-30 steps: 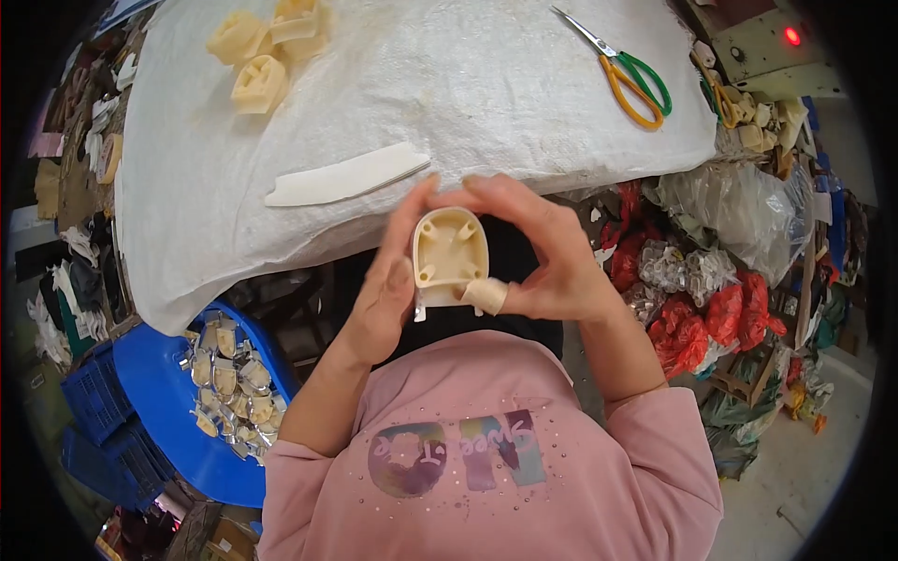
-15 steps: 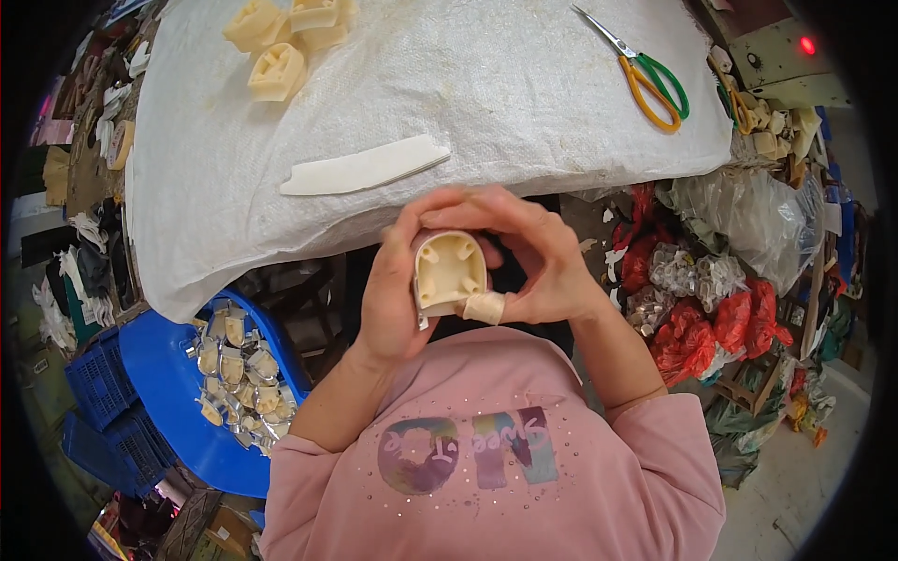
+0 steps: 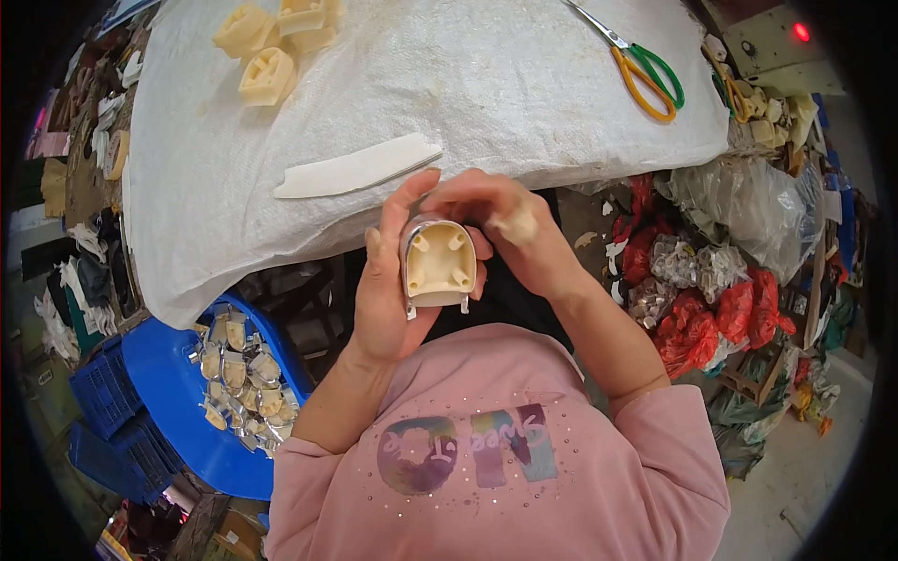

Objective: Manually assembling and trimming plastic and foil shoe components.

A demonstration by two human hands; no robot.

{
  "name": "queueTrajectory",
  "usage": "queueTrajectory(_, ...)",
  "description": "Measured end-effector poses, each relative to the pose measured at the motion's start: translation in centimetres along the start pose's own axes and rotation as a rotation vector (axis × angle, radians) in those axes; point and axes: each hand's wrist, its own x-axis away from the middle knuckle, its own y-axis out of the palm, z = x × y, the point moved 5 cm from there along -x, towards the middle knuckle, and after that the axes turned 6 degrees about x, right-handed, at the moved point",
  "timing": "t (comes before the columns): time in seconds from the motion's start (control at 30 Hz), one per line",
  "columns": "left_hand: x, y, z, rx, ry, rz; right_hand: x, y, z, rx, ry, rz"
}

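Observation:
My left hand (image 3: 382,280) is closed around a cream plastic block (image 3: 438,262), rounded at its far end and hollow, with several small posts inside. A shiny silver band (image 3: 405,245) wraps the block's curved side, its ends sticking out at the near corners. My right hand (image 3: 505,220) is at the block's far right side, fingers bent toward its rounded top and partly blurred; whether they touch it I cannot tell. A pale wrap shows on the right thumb. Just beyond, a white curved strip (image 3: 360,166) lies on the sheet-covered table (image 3: 486,84).
Cream blocks (image 3: 268,77) sit at the table's far left. Scissors (image 3: 636,70) with green and yellow handles lie far right. A blue plastic tub (image 3: 164,402) at my left holds several silver-banded cream blocks (image 3: 245,374). Red plastic bags (image 3: 687,332) are piled at lower right.
My right hand has come off the block's near right corner and moved up to its far side. The block, now mostly in my left hand, has turned slightly and shows the band's ends.

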Motion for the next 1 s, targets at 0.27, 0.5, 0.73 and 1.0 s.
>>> queueTrajectory(0.27, 0.1, 0.9, -1.0, -0.183, 0.061, 0.184, -1.4, 0.7, 0.9, -0.181, 0.169, -0.176)
queueTrajectory(0.5, -0.2, 0.6, -0.8, -0.222, 0.170, 0.298, 0.3, 1.4, 0.0, 0.396, -0.061, 0.034)
queueTrajectory(0.73, 0.1, 0.0, 0.2, -0.168, 0.265, 0.389, 1.5, 3.0, 0.5, 0.298, -0.052, 0.194)
queueTrajectory(1.0, 0.0, 0.1, 0.6, 0.075, 0.252, 0.311, 1.2, 3.1, 1.3, -0.064, 0.024, 0.047)
